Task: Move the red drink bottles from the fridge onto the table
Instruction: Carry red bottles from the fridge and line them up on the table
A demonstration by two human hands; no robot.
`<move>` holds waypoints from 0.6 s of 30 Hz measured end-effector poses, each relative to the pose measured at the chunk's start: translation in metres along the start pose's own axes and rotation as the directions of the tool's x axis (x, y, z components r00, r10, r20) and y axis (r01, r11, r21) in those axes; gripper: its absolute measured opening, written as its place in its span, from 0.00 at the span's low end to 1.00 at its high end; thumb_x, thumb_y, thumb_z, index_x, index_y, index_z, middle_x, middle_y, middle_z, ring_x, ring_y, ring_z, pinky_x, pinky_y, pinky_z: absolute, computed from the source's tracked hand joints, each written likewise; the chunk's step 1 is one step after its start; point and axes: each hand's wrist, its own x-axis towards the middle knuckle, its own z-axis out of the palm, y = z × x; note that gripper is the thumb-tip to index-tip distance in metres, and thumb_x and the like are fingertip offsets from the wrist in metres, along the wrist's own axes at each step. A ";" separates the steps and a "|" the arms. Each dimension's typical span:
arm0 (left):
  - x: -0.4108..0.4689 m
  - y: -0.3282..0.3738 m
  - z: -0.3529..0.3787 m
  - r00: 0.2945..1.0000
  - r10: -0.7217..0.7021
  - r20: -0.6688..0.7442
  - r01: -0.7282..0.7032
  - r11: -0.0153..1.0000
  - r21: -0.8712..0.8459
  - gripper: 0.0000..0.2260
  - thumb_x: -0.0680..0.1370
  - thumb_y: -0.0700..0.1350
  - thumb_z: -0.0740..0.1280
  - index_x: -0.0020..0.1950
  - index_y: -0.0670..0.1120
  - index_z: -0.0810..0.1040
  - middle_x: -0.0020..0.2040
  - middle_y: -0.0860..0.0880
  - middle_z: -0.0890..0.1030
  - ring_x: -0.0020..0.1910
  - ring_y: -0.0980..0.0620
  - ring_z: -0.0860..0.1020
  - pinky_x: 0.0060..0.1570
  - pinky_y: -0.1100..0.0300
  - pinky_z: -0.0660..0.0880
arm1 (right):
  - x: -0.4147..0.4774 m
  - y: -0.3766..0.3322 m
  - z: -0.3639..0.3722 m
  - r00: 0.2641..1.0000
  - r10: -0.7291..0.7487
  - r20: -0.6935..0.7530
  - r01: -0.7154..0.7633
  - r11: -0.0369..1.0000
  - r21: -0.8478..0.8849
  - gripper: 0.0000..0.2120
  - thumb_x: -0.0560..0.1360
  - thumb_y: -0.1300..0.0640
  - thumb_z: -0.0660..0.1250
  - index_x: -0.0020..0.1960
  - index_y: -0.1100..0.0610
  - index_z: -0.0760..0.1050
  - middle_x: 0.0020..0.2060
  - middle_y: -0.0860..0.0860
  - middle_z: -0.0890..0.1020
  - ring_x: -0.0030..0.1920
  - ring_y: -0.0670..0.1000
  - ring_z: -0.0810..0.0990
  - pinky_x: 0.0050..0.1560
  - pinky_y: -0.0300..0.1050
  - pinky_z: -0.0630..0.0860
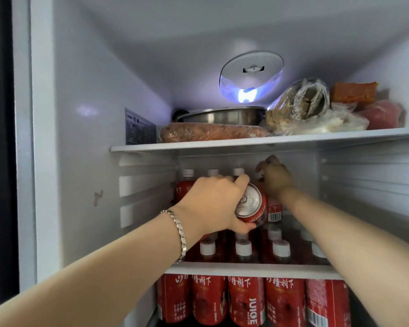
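Both arms reach into the open fridge's middle shelf. My left hand [216, 204], with a silver bracelet at the wrist, grips a red drink can [250, 205] tilted so its silver top faces me. My right hand [273, 177] reaches deeper and grips the top of a red drink bottle [274, 208] standing behind the can. More red bottles with white caps [188, 182] stand at the back of this shelf. Several red bottles [243, 300] with white caps fill the shelf below.
The top shelf [257, 140] carries a steel pan [222, 115], a wrapped sausage-like roll [210, 132] and bagged food [302, 105]. A lit round lamp [250, 79] sits on the back wall. The fridge's left wall [87, 161] and frame stand close to my left arm.
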 end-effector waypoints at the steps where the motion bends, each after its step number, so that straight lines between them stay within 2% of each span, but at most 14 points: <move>1: -0.001 0.001 0.000 1.000 0.007 0.006 -0.007 1.000 0.006 0.35 0.69 0.64 0.67 0.69 0.47 0.62 0.60 0.47 0.76 0.57 0.46 0.75 0.54 0.53 0.74 | -0.002 -0.001 -0.003 1.000 0.009 -0.016 -0.009 1.000 0.005 0.21 0.74 0.55 0.69 0.65 0.58 0.70 0.65 0.58 0.68 0.64 0.60 0.70 0.64 0.51 0.69; 3: -0.002 0.002 0.001 1.000 0.014 0.016 -0.015 1.000 0.022 0.35 0.69 0.64 0.67 0.69 0.47 0.62 0.60 0.47 0.76 0.57 0.46 0.75 0.53 0.53 0.73 | -0.007 -0.005 -0.012 0.999 0.039 0.007 -0.039 0.998 -0.052 0.24 0.74 0.51 0.69 0.66 0.59 0.67 0.63 0.60 0.70 0.63 0.61 0.71 0.61 0.50 0.70; 6: -0.003 0.003 0.003 1.000 0.025 0.015 -0.026 0.999 0.039 0.35 0.70 0.63 0.67 0.69 0.47 0.61 0.60 0.47 0.75 0.58 0.47 0.74 0.52 0.53 0.73 | -0.023 -0.008 -0.029 0.999 0.046 0.012 -0.041 0.967 -0.251 0.25 0.74 0.42 0.65 0.62 0.60 0.71 0.58 0.60 0.75 0.58 0.60 0.76 0.52 0.47 0.73; 9: -0.006 0.007 0.004 0.998 0.054 0.016 -0.055 0.995 0.082 0.35 0.71 0.62 0.66 0.71 0.46 0.59 0.61 0.46 0.74 0.59 0.46 0.73 0.49 0.54 0.72 | -0.052 -0.010 -0.041 0.998 -0.069 -0.009 0.062 0.943 -0.327 0.21 0.74 0.44 0.66 0.58 0.59 0.73 0.56 0.57 0.75 0.54 0.60 0.78 0.48 0.47 0.73; 12: -0.010 0.008 0.003 0.995 0.096 0.004 -0.096 0.988 0.118 0.35 0.72 0.60 0.66 0.72 0.46 0.57 0.62 0.46 0.73 0.60 0.46 0.73 0.50 0.54 0.72 | -0.084 -0.010 -0.050 0.984 -0.177 0.001 0.161 0.893 -0.421 0.18 0.74 0.46 0.65 0.57 0.57 0.72 0.56 0.54 0.73 0.52 0.59 0.79 0.42 0.45 0.69; 15: -0.011 0.004 -0.007 0.995 0.098 -0.005 -0.097 0.987 0.127 0.36 0.73 0.59 0.65 0.73 0.45 0.55 0.64 0.45 0.72 0.61 0.46 0.73 0.53 0.54 0.72 | -0.100 -0.009 -0.062 0.980 -0.199 -0.023 0.167 0.874 -0.457 0.20 0.73 0.41 0.64 0.56 0.56 0.73 0.55 0.52 0.73 0.51 0.57 0.79 0.40 0.43 0.65; 18: -0.012 0.000 -0.021 0.997 0.079 -0.004 -0.078 0.991 0.109 0.36 0.72 0.59 0.66 0.73 0.45 0.55 0.63 0.45 0.73 0.60 0.45 0.74 0.54 0.52 0.73 | -0.110 -0.010 -0.071 0.970 -0.239 -0.034 0.192 0.849 -0.492 0.20 0.74 0.41 0.64 0.55 0.57 0.74 0.55 0.53 0.74 0.49 0.57 0.80 0.37 0.43 0.65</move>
